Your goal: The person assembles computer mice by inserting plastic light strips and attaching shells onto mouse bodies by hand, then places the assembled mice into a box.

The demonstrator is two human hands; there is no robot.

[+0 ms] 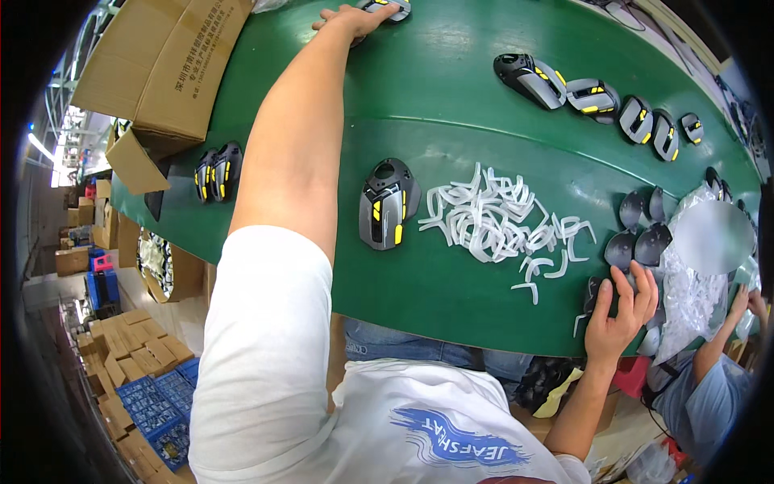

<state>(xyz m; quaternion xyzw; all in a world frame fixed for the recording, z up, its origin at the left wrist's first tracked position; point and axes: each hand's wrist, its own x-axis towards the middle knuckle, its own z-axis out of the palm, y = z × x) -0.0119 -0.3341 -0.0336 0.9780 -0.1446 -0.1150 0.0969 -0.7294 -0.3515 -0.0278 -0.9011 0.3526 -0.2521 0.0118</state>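
My left arm stretches to the far edge, where my left hand (351, 21) grips a grey-and-black computer mouse shell (389, 8); part of it is under the fingers. Another dark shell edge shows beneath the palm. My right hand (622, 313) is at the right with fingers apart, fingertips against black curved covers (637, 245). A further black cover lies beside its thumb. Between my arms, a larger mouse shell (387, 205) with yellow side pieces rests on the green table. Right of it spreads a pile of translucent white bent strips (488, 214).
An open cardboard box (161, 77) stands at the far left, with two mouse shells (218, 172) near it. Several more shells (592, 98) form a row at the far right. A clear plastic bag (695, 298) lies beside a co-worker's hands (742, 305). Stacked cartons (133, 355) fill the left floor.
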